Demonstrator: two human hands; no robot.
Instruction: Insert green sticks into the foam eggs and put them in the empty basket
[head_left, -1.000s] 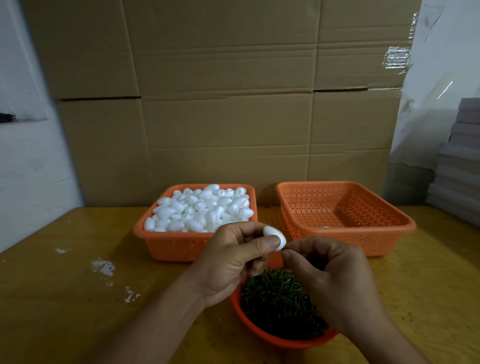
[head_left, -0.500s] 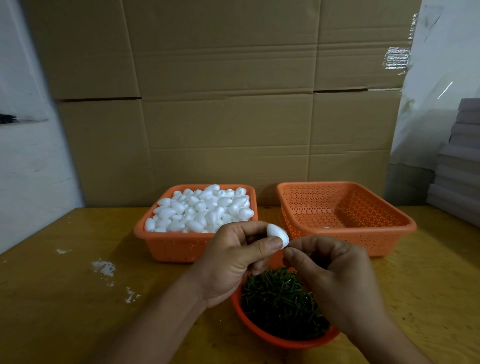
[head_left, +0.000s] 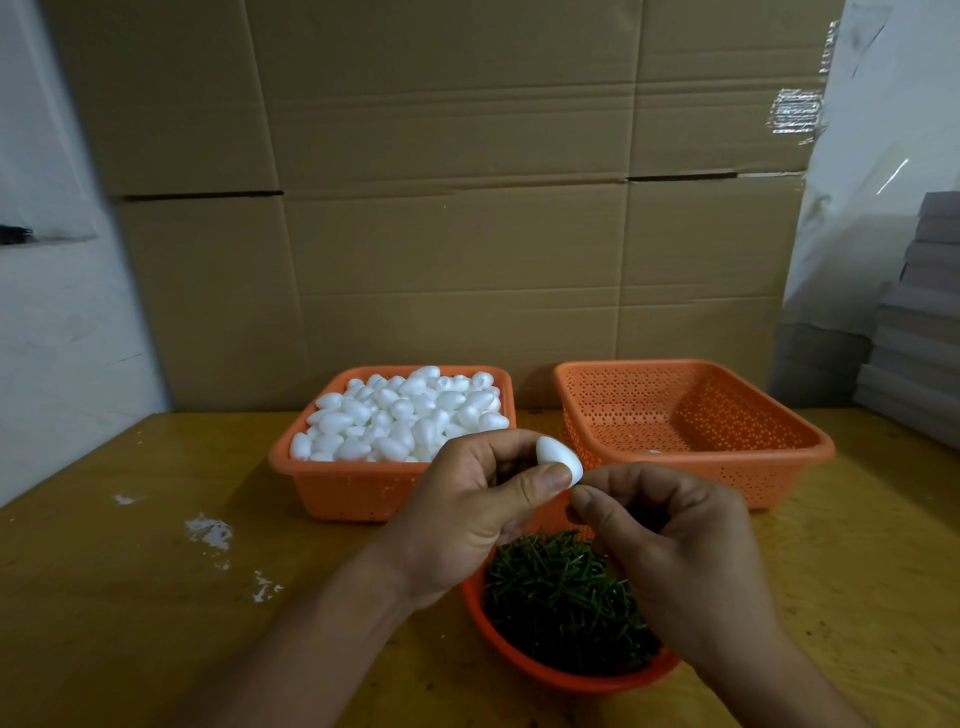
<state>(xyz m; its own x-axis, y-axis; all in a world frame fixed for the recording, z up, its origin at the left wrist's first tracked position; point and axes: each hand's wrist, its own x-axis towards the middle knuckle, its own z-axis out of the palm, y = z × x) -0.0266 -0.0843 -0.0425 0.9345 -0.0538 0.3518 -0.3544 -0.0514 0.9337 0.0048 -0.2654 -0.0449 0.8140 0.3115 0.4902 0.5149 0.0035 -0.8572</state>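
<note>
My left hand (head_left: 467, 514) pinches one white foam egg (head_left: 557, 457) between thumb and fingers, above the table's middle. My right hand (head_left: 670, 540) is curled right beside the egg, its thumb and fingertips meeting at the egg's lower tip; whatever they pinch there is hidden. Below both hands sits an orange bowl (head_left: 524, 657) heaped with short green sticks (head_left: 561, 597). Behind on the left an orange basket (head_left: 332, 483) is full of white foam eggs (head_left: 400, 415). Behind on the right stands an orange perforated basket (head_left: 691, 467), with only a small white speck showing on its floor.
Everything rests on a yellow wooden table (head_left: 130, 597) marked with white flecks at the left. Large cardboard boxes (head_left: 441, 208) form a wall behind the baskets. A stack of grey boards (head_left: 919, 322) stands at the far right edge.
The egg has tilted and shifted slightly up and right in my left hand. My right hand's fingertips have closed in on the egg's tip.
</note>
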